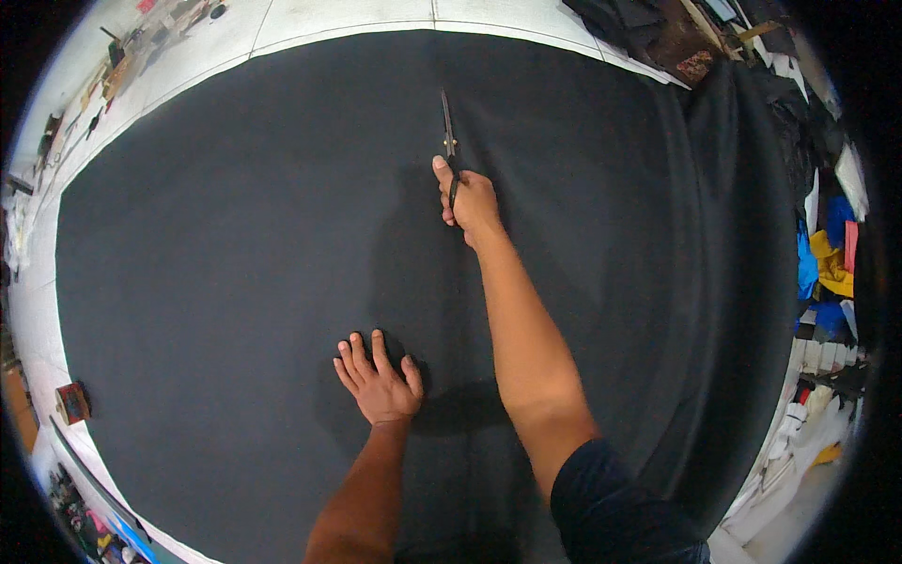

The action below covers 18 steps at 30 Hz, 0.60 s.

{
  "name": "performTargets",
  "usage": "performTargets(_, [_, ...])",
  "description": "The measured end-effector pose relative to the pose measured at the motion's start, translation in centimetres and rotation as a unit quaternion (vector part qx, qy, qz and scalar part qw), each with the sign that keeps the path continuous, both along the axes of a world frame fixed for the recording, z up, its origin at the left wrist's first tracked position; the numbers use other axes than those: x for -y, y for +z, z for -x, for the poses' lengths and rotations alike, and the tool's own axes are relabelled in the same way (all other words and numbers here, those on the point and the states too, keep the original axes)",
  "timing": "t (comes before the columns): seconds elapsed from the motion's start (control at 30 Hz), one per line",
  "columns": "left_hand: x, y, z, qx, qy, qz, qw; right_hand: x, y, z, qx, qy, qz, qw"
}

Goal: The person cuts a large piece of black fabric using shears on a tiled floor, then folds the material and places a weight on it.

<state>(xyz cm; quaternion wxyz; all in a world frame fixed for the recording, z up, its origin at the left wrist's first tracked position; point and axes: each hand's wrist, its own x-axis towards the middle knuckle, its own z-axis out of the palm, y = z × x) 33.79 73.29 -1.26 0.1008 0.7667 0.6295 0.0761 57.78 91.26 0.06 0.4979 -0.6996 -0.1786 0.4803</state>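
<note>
A large sheet of black fabric [235, 235] covers most of a white table [319, 23]. My right hand [467, 200] is stretched far forward over the cloth and grips a pair of long scissors [447, 122], whose blades point away from me toward the far edge. My left hand [378, 379] lies flat on the fabric nearer to me, fingers spread, pressing the cloth down. It holds nothing.
Dark fabric pieces and scraps [658, 33] are piled at the far right corner. Coloured cloth and stacked items [827, 263] line the right side. Small tools [113, 70] lie along the far left edge, and a small brown block [71, 402] sits at the left.
</note>
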Motion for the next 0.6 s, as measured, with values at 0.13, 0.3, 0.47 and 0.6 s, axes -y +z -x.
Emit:
performTargets(0.13, [0.0,0.0,0.2,0.003,-0.015,-0.011,1.000,-2.2,0.8,-0.7,-0.013,0.012,0.007,1.000])
performTargets(0.3, [0.0,-0.4,0.0,0.013,-0.027,-0.019,0.999,-9.6,1.2,-4.2,-0.014,0.000,0.000,1.000])
performTargets(0.47, [0.2,-0.1,0.4,0.010,-0.026,-0.012,1.000,-15.4,0.4,-6.2,-0.017,-0.006,-0.021,1.000])
performTargets(0.6, [0.1,0.1,-0.2,0.012,-0.031,-0.006,0.999,-16.4,-0.6,-8.3,0.021,0.030,-0.024,0.999])
